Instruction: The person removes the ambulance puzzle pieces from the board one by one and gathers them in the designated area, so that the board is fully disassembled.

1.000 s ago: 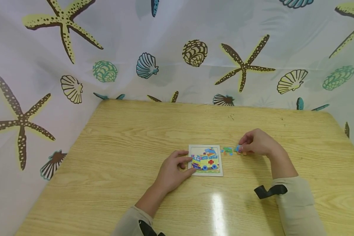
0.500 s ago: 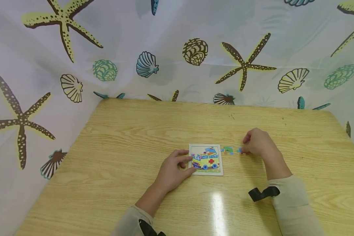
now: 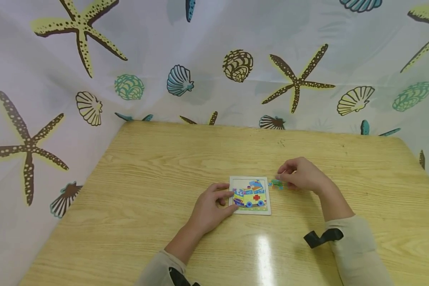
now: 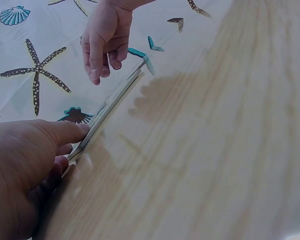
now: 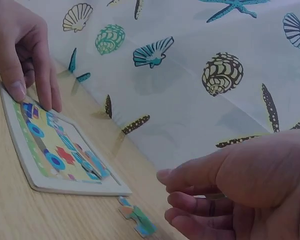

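A small white-framed jigsaw puzzle (image 3: 250,212) with a yellow ambulance picture lies on the wooden table. My left hand (image 3: 211,207) grips its left side; the left wrist view shows the thumb on the frame's edge and fingers beside it. Just right of the frame lies a loose green and blue puzzle piece (image 3: 277,183). My right hand (image 3: 302,174) hovers over this piece, fingers loosely bent. In the right wrist view, nothing shows between the right thumb and fingers, and the green piece (image 5: 140,220) lies below them. Orange bits of another piece peek out under the right hand.
The wooden table (image 3: 157,167) runs back to a white curtain (image 3: 207,47) printed with starfish and shells. Inside the frame, the upper part of the puzzle shows a pale bare backing (image 3: 241,183). A black strap (image 3: 323,237) hangs from the right sleeve.
My right hand has left the blue piece it was fingering and moved left, over the green piece. The blue piece is now hidden under the hand. My left hand has stayed on the frame.
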The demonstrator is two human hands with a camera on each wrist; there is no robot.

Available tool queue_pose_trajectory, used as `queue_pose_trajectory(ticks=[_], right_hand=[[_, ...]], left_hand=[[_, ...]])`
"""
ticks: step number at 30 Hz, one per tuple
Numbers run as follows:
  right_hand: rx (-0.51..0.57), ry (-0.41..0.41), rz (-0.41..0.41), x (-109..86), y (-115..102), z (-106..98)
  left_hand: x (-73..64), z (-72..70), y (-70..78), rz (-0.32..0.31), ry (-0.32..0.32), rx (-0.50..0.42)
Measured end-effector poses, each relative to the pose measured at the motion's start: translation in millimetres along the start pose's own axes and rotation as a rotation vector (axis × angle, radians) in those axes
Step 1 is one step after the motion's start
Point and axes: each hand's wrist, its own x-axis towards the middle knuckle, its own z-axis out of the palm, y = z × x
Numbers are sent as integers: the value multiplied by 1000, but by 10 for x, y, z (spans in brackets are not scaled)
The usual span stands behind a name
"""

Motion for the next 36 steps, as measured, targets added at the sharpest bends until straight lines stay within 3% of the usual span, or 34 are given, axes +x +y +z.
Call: queue_pose_trajectory(ticks=[6, 18, 23, 29, 32, 36], right_hand=[[4, -23, -58, 28, -138, 192], [-58, 51, 57, 62, -289, 559], [-29, 69, 92, 59, -307, 611], [-30, 81, 62, 47, -328, 611], [35, 88, 40, 58, -330, 608], [216, 65, 36, 76, -321, 568]], left_hand=[[4, 13, -12, 5, 3, 3], [11, 5, -25, 10, 1, 14], [11, 6, -28, 16, 2, 15], [9, 11, -26, 16, 2, 14], [9, 14, -28, 13, 5, 22], [10, 14, -22, 11, 9, 24]])
